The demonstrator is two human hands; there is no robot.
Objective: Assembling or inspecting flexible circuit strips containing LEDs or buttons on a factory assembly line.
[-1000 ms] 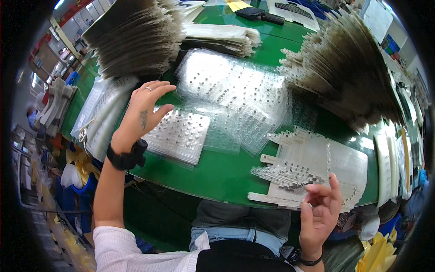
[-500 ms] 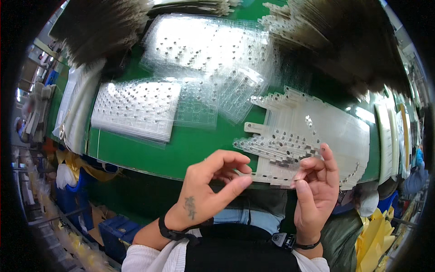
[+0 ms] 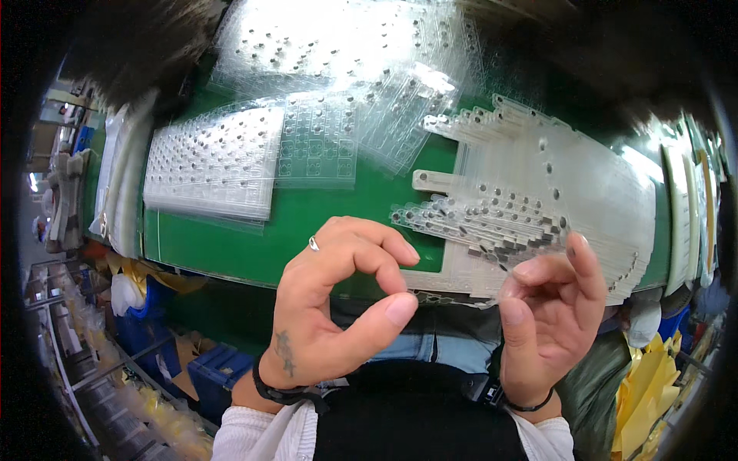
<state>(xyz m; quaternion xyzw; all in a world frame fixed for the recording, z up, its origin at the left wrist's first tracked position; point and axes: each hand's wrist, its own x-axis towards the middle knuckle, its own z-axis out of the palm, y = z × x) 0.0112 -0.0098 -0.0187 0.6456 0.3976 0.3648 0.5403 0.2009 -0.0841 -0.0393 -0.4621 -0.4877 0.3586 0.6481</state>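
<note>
My left hand [image 3: 334, 300] is raised near the front edge of the table, fingers curved. Its thumb and index finger are apart, with no held thing visible between them. My right hand [image 3: 550, 319] is opposite it, palm partly turned up and fingers loosely bent, with a gap between thumb and fingers. A stack of perforated translucent plastic sheets [image 3: 603, 196] lies just beyond my right hand, fanned out, with narrow arms and dark holes on its left. The strip [image 3: 450, 298] at its near edge appears between my hands; whether a finger touches it I cannot tell.
A stack of clear moulded sheets [image 3: 211, 157] sits at the left of the green table [image 3: 204, 247], with more clear sheets [image 3: 319, 46] behind it. Dark fanned piles stand at the far corners. Blue bins [image 3: 219, 376] and yellow bags [image 3: 646, 396] are below the table.
My hands appear larger in view, and the left has shifted left while the right has shifted right. The view has tilted, so the sheets at the back sit higher. The stacks look unchanged.
</note>
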